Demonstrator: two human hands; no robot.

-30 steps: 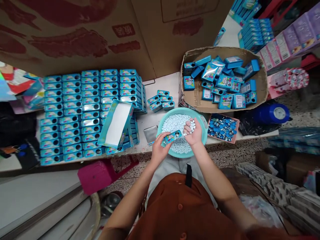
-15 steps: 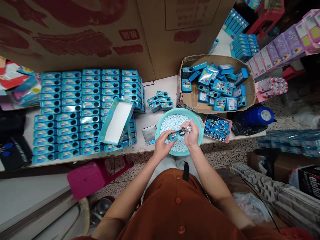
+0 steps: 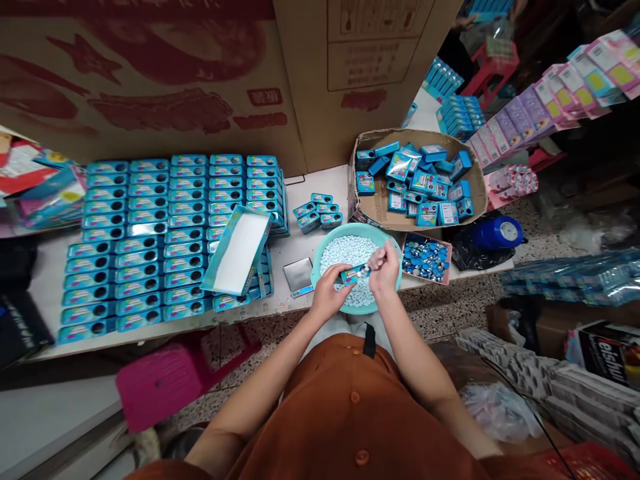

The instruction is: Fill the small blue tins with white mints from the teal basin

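Note:
Over a turquoise basin [image 3: 393,239], my left hand [image 3: 327,293] grips a small blue candy tin [image 3: 351,275] by its end, fingers and thumb on its sides. The tin lies on its side, its opening toward my right hand [image 3: 384,269]. That hand is curled around some white candies, and a few show at the tin's opening beside the fingers. How many candies the palm holds is hidden. Loose white candies [image 3: 345,251] fill the basin under both hands.
Rows of blue tins [image 3: 143,260] stand left, with an open turquoise box [image 3: 235,257] on them. Five-odd, several small tins [image 3: 320,217] sit mid-table. A cut-down carton [image 3: 373,212] holds jumbled tins; a pink tray [image 3: 449,260] holds blue caps. A large carton [image 3: 200,100] walls the back.
My right hand has turned and closed more over its candies, with some now at the tin's opening. The tin stays in my left hand. The camera view has shifted slightly.

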